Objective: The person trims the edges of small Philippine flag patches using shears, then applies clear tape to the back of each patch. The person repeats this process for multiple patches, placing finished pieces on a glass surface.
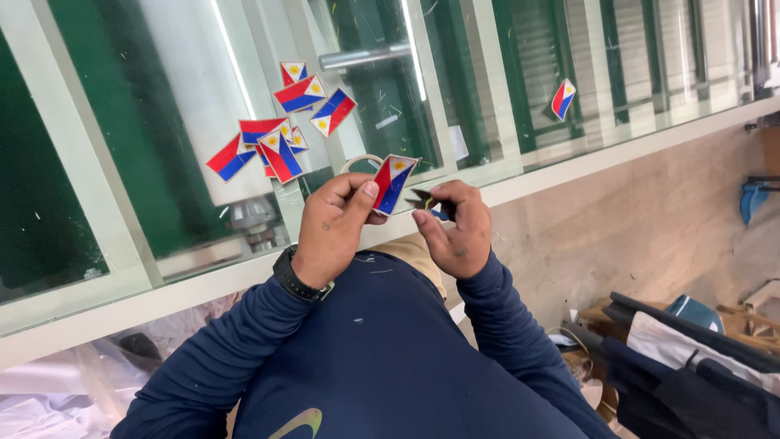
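We are looking down at our two hands, raised in front of a glass panel (122, 162) set in a pale frame (585, 154). Our left hand (333, 232) is pinching a flag sticker (394, 184) between thumb and forefinger; the fingers are clamped on its lower left edge. The sticker is showing red, blue and a white corner with a yellow mark. Its long axis is tilting, running from lower left up to upper right, and it is sitting just above and to the right of the left fingertips, between both hands.

Our right hand (457, 228) is curling its fingers around a small dark scrap (429, 203) with a bit of blue showing; the fingers are closed on it, though we cannot tell exactly what the piece is. This hand is just beside the sticker's right edge, nearly touching it. The left hand is the one gripping.

A thin pale ring (357, 161), possibly a tape roll, is peeking out behind the left fingers. A cluster of stickers (276, 134) is lying on the glass up and to the left, well apart from a lone sticker (562, 98) at right. A watch (294, 280) is on the left wrist. Nothing is standing between the held sticker and the glass.
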Available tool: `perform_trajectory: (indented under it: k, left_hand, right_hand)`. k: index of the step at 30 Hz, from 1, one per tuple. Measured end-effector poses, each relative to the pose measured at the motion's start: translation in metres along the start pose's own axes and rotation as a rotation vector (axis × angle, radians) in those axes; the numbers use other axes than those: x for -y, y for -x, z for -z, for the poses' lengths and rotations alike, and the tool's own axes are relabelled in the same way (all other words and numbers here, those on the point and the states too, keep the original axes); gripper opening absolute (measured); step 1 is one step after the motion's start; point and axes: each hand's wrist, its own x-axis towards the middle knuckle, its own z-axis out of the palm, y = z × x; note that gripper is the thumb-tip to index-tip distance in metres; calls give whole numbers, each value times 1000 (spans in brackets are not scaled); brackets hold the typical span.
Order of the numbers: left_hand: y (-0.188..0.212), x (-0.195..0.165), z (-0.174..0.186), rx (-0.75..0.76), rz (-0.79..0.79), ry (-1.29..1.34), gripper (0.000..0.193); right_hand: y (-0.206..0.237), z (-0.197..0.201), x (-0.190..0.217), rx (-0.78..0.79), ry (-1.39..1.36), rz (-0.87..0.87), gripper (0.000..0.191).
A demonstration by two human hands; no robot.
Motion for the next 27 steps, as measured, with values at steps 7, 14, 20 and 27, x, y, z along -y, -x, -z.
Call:
perform_trajectory:
  k: [7,14,20,27]
  left_hand:
    - [1,3,-1,81,-20,74,31]
    - [-6,3,3,158,-53,-9,28]
    - [-6,5,3,188,-74,-34,27]
    - [-4,7,2,185,-40,14,27]
  right_hand:
    - [-19,-3,4,-10,-2,69,36]
    - [-32,2,4,-9,-22,160,33]
    - [-34,5,1,-11,-2,184,31]
    - [-30,4,-2,-33,5,226,29]
